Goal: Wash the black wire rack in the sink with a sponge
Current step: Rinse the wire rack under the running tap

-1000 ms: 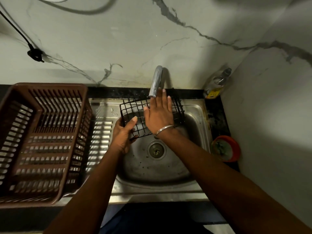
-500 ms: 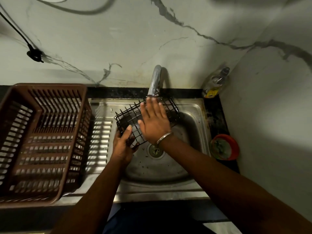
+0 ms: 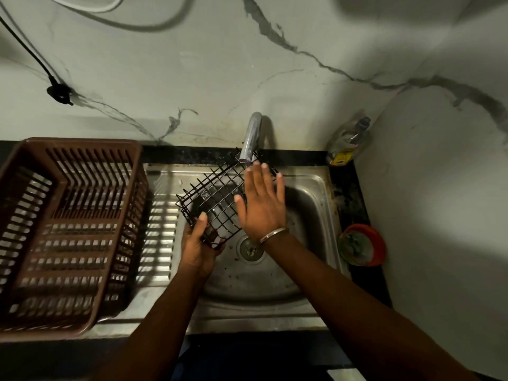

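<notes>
The black wire rack (image 3: 217,196) is held tilted over the steel sink (image 3: 310,199), its far end right under the tap spout (image 3: 251,138). My left hand (image 3: 199,243) grips its near corner, thumb on top of the wires. My right hand (image 3: 262,200) lies flat on the rack's right part, fingers straight and spread, a metal bangle at the wrist. Water seems to run from the tap onto the rack. No sponge shows in either hand.
A brown plastic dish basket (image 3: 68,229) stands on the ribbed drainboard (image 3: 160,229) at left. A clear bottle (image 3: 349,141) sits in the back right corner. An orange-rimmed bowl (image 3: 361,244) rests on the dark counter strip, right of the sink. The drain (image 3: 251,247) lies below the rack.
The rack has turned counter-clockwise and tilted, its near corner swinging left toward the drainboard. My right hand slid along the wires to the rack's right side.
</notes>
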